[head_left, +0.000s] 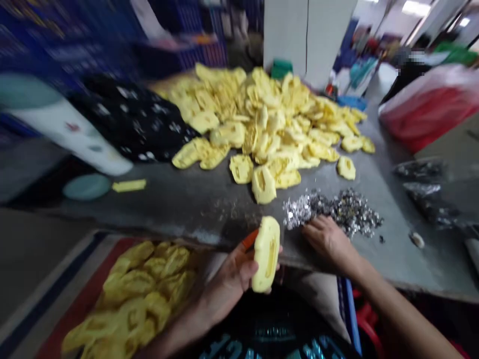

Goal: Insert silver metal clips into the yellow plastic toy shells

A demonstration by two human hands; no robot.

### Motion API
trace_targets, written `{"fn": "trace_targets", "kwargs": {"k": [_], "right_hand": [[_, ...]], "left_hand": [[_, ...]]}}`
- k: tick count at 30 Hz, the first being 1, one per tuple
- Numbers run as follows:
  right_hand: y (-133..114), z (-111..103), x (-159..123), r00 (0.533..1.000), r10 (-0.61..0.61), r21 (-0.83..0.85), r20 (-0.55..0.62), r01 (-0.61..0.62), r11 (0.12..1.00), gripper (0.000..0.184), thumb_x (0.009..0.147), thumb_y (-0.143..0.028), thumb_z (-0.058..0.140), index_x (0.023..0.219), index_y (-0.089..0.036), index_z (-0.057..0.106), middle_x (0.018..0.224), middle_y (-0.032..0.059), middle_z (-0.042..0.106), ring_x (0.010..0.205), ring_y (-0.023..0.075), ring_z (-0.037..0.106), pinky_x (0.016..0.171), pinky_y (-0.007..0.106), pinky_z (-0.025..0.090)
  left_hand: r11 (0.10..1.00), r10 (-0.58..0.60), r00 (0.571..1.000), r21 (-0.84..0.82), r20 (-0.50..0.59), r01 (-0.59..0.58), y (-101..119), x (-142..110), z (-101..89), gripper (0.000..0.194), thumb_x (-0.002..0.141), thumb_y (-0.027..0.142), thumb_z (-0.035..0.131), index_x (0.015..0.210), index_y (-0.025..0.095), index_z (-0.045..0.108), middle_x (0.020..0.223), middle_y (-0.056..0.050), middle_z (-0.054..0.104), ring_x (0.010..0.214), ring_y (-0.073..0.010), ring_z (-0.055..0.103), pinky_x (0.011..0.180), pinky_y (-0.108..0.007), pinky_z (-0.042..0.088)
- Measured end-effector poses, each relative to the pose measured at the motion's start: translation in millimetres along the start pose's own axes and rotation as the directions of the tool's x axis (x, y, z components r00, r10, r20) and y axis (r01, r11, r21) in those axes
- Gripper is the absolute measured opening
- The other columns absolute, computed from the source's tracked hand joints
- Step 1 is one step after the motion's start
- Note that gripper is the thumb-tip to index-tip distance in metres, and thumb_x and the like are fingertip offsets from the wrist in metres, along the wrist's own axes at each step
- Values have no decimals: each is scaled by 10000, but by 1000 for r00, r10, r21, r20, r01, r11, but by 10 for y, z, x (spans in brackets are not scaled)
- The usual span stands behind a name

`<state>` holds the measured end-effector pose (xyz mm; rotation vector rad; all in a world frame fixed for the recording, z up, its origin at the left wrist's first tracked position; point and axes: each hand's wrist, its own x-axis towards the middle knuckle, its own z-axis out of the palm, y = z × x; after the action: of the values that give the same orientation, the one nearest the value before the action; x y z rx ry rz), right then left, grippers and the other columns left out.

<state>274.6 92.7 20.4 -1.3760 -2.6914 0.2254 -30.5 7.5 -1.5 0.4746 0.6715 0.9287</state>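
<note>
The left hand (228, 286) clenches a light, stiff-looking yellow plastic piece (266, 254), best held by its rim, while the right hand (329, 240) lies open beside silver scraps (333, 212).

The one head-worn camera looks forward and down from just behind the near edge of the surface (187, 209). It sits close above the left hand (224, 284) and right hand (329, 242), and its wide view reaches well past the surface's far side.
</note>
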Motion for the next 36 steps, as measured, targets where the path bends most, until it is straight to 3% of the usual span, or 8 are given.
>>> {"fn": "trace_targets", "kwargs": {"k": [5,9,15,19,21,23,26,36], "right_hand": [[143,138,175,998,-38,-5,53,38,999,139,1037,-147,703,962,-252,754,1014,40,821,946,226,755,885,348,576],[192,186,222,993,-44,69,110,36,997,182,1028,-126,625,958,-254,734,1065,72,829,1012,246,801,910,349,627],[327,225,141,985,-114,153,130,94,984,211,940,-112,593,843,-283,669,903,84,790,815,280,811,757,409,680],[331,99,-190,963,-230,273,-143,262,926,241,927,-118,662,804,-324,669,728,63,737,592,288,718,537,432,596],[297,-18,-397,973,-171,337,-152,214,917,225,930,-139,703,787,-311,680,682,32,709,564,248,681,520,389,542],[288,-107,-529,993,-14,356,-115,55,933,122,985,-190,710,913,-275,760,853,49,780,742,246,754,661,367,577],[249,-155,-556,981,159,280,-109,-123,952,136,1037,-208,682,1051,-235,815,988,65,801,857,222,760,777,332,562],[10,-215,-45,996,21,136,82,-32,990,179,1079,-187,627,1090,-217,802,1044,79,767,930,223,706,786,313,497]], "left_hand": [[997,20,999,79,-41,-17,-82,178,-69,934,781,564,1116,1593,355,705,1526,-178,822,1191,-350,858,741,-378,725],[995,42,998,96,-38,-39,-123,144,-41,975,747,599,1124,1588,354,696,1494,-177,827,1177,-355,860,735,-379,720],[994,78,997,71,15,-79,-161,125,33,985,704,597,1130,1560,303,743,1369,-177,846,1091,-333,874,716,-337,707],[978,130,990,160,51,-137,-113,-44,151,780,810,619,1060,1478,304,809,1243,-111,897,996,-300,887,713,-315,692],[986,103,994,124,45,-107,-78,-132,185,682,819,518,1076,1422,316,833,1291,-48,899,1082,-287,883,811,-300,707],[997,40,999,59,34,-42,-41,-135,175,746,760,527,1110,1417,347,808,1323,-32,902,1057,-274,890,740,-267,710],[996,-8,1000,85,20,6,-17,-73,152,822,821,492,1087,1540,329,723,1460,-112,867,1104,-325,903,688,-318,749],[991,24,999,132,27,-27,-38,-71,248,870,847,554,1064,1600,308,704,1494,-165,853,1184,-383,905,628,-266,721]]}}
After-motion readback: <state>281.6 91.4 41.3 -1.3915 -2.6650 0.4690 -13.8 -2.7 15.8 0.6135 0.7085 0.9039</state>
